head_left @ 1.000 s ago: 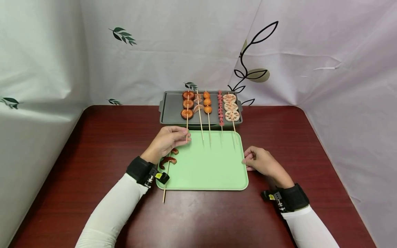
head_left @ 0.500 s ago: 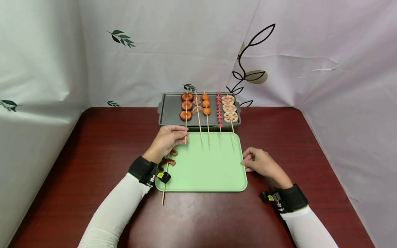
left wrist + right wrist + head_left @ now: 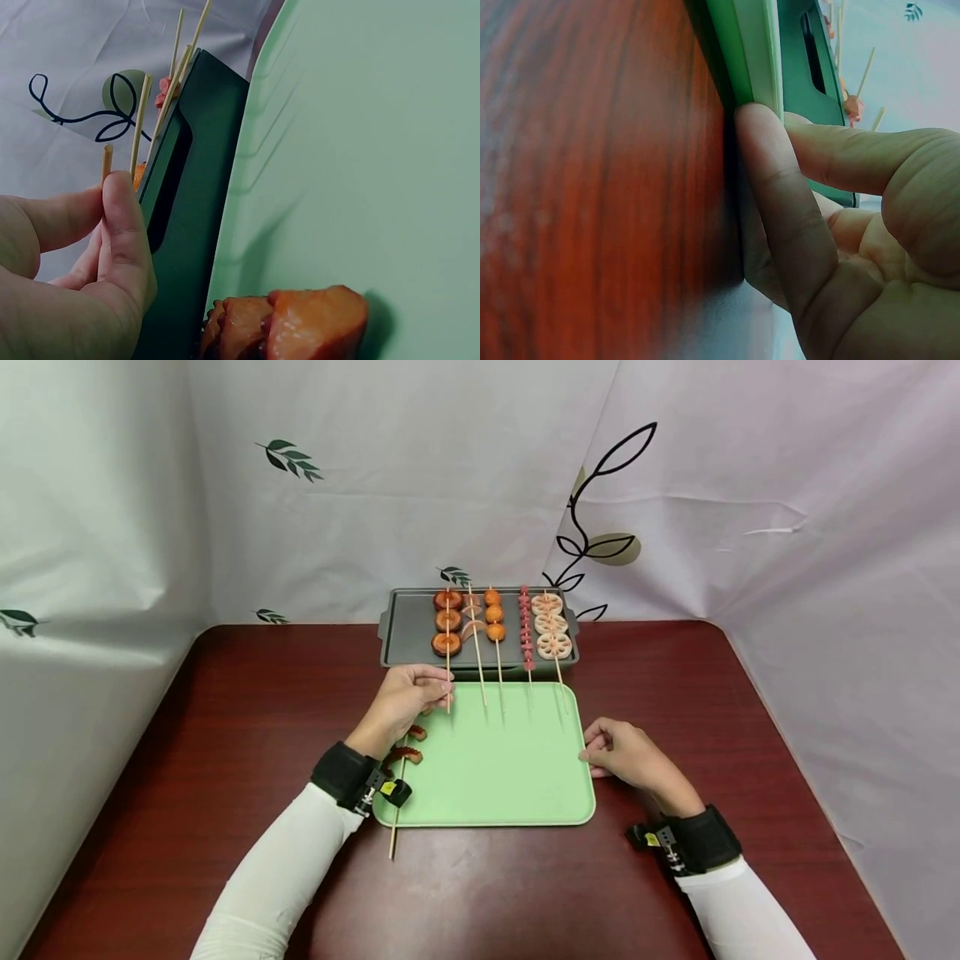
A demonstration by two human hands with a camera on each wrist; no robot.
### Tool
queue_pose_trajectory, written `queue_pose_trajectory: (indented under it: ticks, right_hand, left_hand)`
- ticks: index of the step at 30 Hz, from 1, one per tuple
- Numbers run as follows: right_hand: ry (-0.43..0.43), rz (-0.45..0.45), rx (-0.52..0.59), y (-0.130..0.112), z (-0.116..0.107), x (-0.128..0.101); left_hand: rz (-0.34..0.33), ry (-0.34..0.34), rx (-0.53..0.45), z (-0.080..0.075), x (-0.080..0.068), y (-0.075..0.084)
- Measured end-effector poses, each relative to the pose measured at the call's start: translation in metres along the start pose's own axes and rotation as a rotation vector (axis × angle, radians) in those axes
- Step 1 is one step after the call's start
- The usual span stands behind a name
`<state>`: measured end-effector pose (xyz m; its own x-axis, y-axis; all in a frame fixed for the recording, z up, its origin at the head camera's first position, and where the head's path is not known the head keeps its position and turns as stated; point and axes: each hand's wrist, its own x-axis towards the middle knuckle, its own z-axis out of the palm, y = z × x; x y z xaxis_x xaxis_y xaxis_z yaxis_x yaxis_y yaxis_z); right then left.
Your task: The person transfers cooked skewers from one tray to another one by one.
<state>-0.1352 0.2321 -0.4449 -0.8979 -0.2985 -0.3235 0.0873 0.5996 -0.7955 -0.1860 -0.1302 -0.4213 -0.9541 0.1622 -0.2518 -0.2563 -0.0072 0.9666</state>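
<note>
My left hand [image 3: 408, 693] pinches the near end of a wooden stick [image 3: 107, 161] between thumb and fingers. That stick belongs to the leftmost skewer of round sausage slices [image 3: 447, 622], which lies on the dark grey tray [image 3: 408, 627]. My right hand [image 3: 618, 753] sits at the right edge of the light green tray [image 3: 510, 768]. Its thumb presses the rim [image 3: 757, 52] and a finger reaches over it. A skewer with reddish-brown pieces [image 3: 405, 753] lies on the green tray's left side, just below my left wrist; one piece [image 3: 300, 322] shows up close.
Several more skewers lie side by side on the grey tray: pale slices [image 3: 472, 627], orange balls [image 3: 493, 616], small pink pieces [image 3: 525, 627] and lotus root slices [image 3: 553, 627]. Their sticks reach over the green tray. A dark red table [image 3: 750, 710] bears all this, with a white sheet behind.
The head view has tilted a little, so everything sits slightly lower in the picture. Both hands keep their places.
</note>
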Motion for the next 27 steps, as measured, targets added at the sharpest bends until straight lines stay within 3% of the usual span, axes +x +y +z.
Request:
queue_pose_trajectory:
  ticks: [18, 27]
  right_hand:
    - [0.005, -0.001, 0.005, 0.002, 0.000, 0.002]
    - [-0.002, -0.003, -0.003, 0.001, 0.000, 0.001]
  left_hand:
    - [0.035, -0.063, 0.056, 0.002, -0.020, 0.010]
    - [0.040, -0.145, 0.123, 0.003, -0.037, 0.011]
